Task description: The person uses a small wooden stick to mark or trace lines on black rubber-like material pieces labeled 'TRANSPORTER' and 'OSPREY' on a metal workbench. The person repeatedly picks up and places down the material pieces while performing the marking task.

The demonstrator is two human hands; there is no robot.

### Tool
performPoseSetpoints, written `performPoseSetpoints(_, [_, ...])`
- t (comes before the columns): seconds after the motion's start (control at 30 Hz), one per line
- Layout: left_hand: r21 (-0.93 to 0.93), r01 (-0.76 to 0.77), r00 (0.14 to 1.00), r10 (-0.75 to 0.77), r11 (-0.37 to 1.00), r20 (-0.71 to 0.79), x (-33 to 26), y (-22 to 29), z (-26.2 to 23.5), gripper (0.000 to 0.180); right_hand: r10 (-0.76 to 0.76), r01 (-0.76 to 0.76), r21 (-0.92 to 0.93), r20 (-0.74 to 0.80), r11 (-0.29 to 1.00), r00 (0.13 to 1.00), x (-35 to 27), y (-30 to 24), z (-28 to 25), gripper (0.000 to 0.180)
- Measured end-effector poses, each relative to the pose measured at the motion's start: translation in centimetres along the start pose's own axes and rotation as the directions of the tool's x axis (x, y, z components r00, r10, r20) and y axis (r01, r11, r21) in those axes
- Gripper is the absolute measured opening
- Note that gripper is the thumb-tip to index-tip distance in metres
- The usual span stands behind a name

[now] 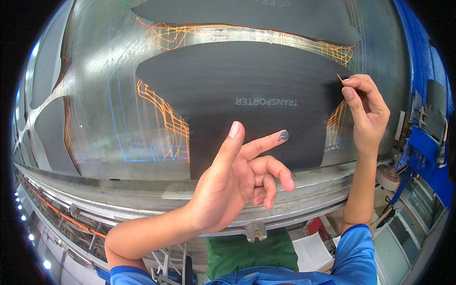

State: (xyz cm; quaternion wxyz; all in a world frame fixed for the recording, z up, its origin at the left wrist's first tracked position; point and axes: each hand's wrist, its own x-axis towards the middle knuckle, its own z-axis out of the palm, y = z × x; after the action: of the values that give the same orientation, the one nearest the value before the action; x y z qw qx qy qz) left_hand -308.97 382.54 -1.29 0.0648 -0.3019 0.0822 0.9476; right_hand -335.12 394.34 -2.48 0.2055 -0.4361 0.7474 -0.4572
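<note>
While your right hand [369, 111] pinches a thin stick [339, 77], tip toward eleven o'clock, the dark panel [256, 78] spreads from that grip toward eight to nine o'clock. Left hand [232, 180] empty, fingers loosely spread, over the panel's six o'clock edge.

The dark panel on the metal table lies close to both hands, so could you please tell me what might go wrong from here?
The left hand has a dark smear on its index fingertip, which might leave a mark on the dark panel if it brushes the surface. The right hand pinches a thin stick at the panel's right tip; a slip could perhaps scratch or nick the edge there.
</note>
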Motion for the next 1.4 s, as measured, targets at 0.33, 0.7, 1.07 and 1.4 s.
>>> performPoseSetpoints(0.33, [0.004,0.017,1.000,-0.017,1.000,-0.013,-0.1,0.1,0.1,0.089,0.032,-0.031,0.036,-0.016,0.999,0.999,-0.2,-0.2,-0.1,0.008])
performPoseSetpoints(0.7, [-0.036,-0.078,0.996,0.077,0.996,-0.040,0.0,-0.3,0.4,0.090,0.203,-0.330,-0.167,-0.515,0.929,0.833,-5.2,2.9,-9.3,0.015])
performPoseSetpoints(1.07, [-0.008,-0.104,0.991,0.103,0.995,-0.087,0.4,-0.5,1.3,0.087,0.086,-0.313,-0.695,-0.341,0.647,0.936,-6.5,2.2,-10.6,0.011])
performPoseSetpoints(1.4, [0.138,-0.017,1.000,0.016,0.990,0.013,-0.2,0.0,0.9,0.092,0.091,-0.226,-0.858,-0.207,0.461,0.974,-8.0,0.9,-10.9,0.006])
